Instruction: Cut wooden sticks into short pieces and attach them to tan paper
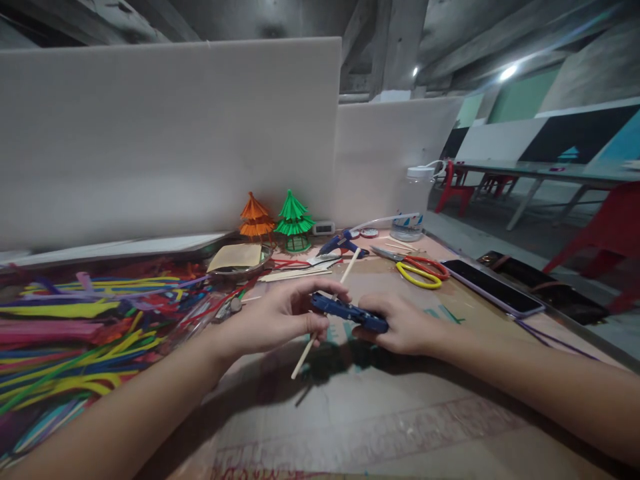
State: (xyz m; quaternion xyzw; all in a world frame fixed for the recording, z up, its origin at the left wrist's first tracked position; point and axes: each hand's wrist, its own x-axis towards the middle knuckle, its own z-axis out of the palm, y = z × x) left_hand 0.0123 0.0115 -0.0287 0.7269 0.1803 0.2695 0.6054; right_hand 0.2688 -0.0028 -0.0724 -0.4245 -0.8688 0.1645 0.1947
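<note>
Scissors [419, 270] lie on the table [380, 427], left of the phone [493, 287].

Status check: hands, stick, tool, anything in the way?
Left hand pinches wooden stick. Right hand grips blue tool across the stick. Scissors and glue gun lie beyond, apart.

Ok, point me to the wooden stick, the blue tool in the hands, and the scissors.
wooden stick [349, 268], head view, upper shaft above the hands
blue tool [345, 311], head view, middle of its body
scissors [419, 273], head view, yellow and red handles
</note>
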